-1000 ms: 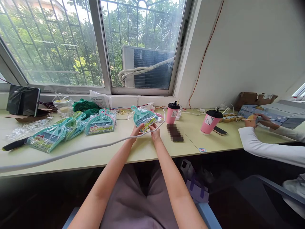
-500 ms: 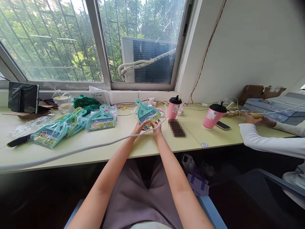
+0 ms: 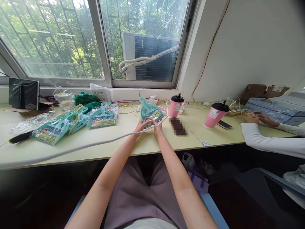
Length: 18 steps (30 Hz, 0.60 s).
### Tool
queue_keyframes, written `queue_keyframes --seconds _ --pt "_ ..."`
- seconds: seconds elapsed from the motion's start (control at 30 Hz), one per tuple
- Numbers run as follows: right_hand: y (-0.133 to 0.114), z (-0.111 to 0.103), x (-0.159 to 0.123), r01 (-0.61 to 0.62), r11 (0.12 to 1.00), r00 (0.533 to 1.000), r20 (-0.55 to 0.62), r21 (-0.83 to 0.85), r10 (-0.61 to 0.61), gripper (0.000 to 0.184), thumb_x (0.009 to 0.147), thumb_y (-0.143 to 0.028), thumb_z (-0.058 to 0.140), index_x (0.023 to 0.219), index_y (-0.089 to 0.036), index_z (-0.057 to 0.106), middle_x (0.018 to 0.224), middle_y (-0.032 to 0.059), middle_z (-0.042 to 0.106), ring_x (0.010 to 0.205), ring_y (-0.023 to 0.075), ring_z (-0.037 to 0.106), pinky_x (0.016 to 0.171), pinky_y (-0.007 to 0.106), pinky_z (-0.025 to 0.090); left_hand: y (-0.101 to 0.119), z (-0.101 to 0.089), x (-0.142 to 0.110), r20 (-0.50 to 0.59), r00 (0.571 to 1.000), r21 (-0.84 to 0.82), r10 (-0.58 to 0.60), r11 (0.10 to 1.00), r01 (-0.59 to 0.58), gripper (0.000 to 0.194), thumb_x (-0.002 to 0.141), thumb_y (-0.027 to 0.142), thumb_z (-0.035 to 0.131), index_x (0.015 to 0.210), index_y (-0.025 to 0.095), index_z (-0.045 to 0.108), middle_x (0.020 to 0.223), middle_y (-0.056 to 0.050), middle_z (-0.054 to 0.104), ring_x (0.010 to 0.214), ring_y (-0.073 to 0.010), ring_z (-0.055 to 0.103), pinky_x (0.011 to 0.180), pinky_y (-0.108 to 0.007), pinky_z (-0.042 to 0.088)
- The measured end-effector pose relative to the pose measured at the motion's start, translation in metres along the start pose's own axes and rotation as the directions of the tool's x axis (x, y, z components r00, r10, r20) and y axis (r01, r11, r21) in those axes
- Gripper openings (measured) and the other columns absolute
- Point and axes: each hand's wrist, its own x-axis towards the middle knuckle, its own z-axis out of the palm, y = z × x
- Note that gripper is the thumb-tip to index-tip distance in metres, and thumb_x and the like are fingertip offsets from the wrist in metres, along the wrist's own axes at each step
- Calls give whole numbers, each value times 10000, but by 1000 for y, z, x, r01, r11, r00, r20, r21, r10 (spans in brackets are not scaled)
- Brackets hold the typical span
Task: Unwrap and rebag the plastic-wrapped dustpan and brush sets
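Between my hands is a small teal dustpan and brush set (image 3: 150, 110) with a printed card along its lower edge, its handle pointing up and to the left. My left hand (image 3: 141, 126) grips its lower left side. On the lower right edge, my right hand (image 3: 157, 126) is closed, fingers partly hidden. A white cable (image 3: 114, 140) crosses in front of both hands. To the left lie a wrapped teal dustpan set (image 3: 102, 117) and several more wrapped dustpan sets (image 3: 52, 128), overlapping each other.
Two pink cups (image 3: 175, 106) with black lids stand to the right, near a pixelated dark object (image 3: 178, 126) and a phone (image 3: 224, 124). A black-handled tool (image 3: 21, 137) and a tablet (image 3: 23, 93) are at left. Another person's hands (image 3: 251, 118) work at far right, beside boxes (image 3: 267, 109).
The dustpan set in my hands has turned more upright and shifted slightly right. My head view has moved a little. The other person's hands have moved at the far right.
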Motion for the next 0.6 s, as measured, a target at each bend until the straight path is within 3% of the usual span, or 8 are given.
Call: queue_keyframes --seconds 0.23,0.4,0.6 --pt "-8 5 -7 -60 997 998 8 39 60 689 578 -165 780 1187 -248 467 1109 34 688 987 163 670 868 325 551 2 -2 1 -91 996 -111 16 994 -26 519 633 373 798 1058 132 625 954 -118 721 804 -258 691 642 -375 582" --pt "-17 5 -12 -96 993 995 25 73 95 586 639 -133 666 1188 -241 493 1096 31 692 927 150 674 820 296 558 3 0 1 -116 992 -108 39 993 -51 487 646 360 789 1038 117 633 1019 -137 714 859 -291 697 674 -411 596" --pt "-15 2 -10 -75 994 997 28 82 73 602 628 -118 635 1203 -237 497 1047 30 699 877 159 673 788 314 568 5 1 0 -67 997 -105 40 993 -47 442 712 358 759 1054 119 614 1079 -155 704 973 -320 667 722 -411 581"
